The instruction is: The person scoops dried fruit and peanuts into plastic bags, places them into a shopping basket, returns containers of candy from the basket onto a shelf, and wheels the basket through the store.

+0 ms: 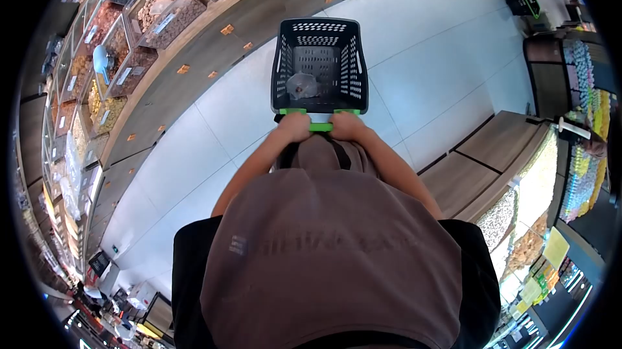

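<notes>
In front of my body is a black plastic shopping basket [319, 106] with slotted walls and a green handle [320, 127]. My left hand [295, 127] is wrapped round the left part of the handle. On its right part, my right hand [348, 126] is closed in the same way. A clear plastic bag [302, 86] with something small and dark in it lies on the basket's bottom, towards the left near side.
Along the left runs a wooden counter [214, 22] with clear bins of dry goods, one holding a blue scoop [102, 62]. A wood-panelled display [486, 154] stands at right. Tiled floor [427, 44] lies between them. Another basket [523, 2] is at the far right.
</notes>
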Demonstrator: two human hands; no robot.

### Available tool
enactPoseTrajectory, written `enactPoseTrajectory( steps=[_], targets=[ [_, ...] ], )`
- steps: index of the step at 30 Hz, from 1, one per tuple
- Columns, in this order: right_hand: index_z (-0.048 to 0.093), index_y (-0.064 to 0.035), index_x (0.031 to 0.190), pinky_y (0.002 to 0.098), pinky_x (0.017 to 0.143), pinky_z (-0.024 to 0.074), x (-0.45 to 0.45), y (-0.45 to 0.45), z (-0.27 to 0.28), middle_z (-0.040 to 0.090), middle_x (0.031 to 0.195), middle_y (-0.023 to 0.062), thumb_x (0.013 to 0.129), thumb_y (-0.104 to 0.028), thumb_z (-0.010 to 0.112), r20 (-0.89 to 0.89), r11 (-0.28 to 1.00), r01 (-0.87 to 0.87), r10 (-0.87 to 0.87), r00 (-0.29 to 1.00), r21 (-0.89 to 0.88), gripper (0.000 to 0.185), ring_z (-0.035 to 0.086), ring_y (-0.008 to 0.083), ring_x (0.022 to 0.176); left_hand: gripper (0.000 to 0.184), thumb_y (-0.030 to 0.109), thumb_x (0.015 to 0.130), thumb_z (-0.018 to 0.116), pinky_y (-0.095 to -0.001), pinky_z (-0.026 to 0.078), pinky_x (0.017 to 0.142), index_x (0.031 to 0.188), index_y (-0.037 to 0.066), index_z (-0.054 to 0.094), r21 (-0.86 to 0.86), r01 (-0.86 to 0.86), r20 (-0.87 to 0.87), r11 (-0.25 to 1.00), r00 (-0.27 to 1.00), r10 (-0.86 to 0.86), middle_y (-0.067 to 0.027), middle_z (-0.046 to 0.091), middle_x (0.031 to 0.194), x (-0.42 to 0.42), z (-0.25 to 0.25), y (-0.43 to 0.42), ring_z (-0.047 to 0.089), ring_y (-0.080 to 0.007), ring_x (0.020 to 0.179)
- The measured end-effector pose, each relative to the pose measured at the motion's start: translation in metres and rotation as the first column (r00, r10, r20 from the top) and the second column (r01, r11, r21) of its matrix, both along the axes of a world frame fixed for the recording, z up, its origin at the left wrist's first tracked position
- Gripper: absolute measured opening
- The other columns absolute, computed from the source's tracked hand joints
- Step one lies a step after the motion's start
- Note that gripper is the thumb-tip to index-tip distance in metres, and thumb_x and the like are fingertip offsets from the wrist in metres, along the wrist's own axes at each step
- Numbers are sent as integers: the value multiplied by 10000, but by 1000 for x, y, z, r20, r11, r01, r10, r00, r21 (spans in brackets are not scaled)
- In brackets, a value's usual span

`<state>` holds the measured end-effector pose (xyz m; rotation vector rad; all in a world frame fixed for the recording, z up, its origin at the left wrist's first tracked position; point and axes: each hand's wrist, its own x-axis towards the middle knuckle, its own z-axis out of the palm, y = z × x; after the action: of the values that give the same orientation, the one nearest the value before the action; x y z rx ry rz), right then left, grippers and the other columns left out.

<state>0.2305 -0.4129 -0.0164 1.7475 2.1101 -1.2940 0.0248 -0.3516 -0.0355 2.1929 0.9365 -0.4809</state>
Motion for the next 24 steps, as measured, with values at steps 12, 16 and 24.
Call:
enactPoseTrajectory(
  steps=[12, 16, 24],
  targets=[
    [702, -58, 775, 481, 742, 546, 53, 0, 29, 694, 781, 188, 752, -307, 650, 77, 782, -610, 605, 792, 128, 255, 686, 378, 764, 289, 286, 813, 633, -501, 532, 779, 796, 10, 719, -39, -499, 67, 866, 863, 501, -230, 692, 814, 48, 0, -124, 680, -407, 795],
    [667, -75, 737, 470, 683, 544, 39, 0, 15, 682, 728, 165, 748, -341, 663, 83, 708, -662, 665, 742, 247, 266, 684, 361, 711, 282, 298, 823, 637, -487, 547, 788, 847, 30, 720, -68, -598, -30, 799, 802, 597, -230, 701, 871, 43, 12, -134, 688, -397, 849],
    [656, -84, 739, 461, 670, 548, 22, 74, 23, 676, 700, 138, 733, -355, 669, 189, 531, -805, 790, 583, 264, 272, 682, 348, 704, 299, 293, 819, 648, -513, 511, 787, 903, 7, 669, -126, -663, 303, 738, 682, 665, -242, 680, 894, 32, 22, -109, 649, -436, 852]
  ],
)
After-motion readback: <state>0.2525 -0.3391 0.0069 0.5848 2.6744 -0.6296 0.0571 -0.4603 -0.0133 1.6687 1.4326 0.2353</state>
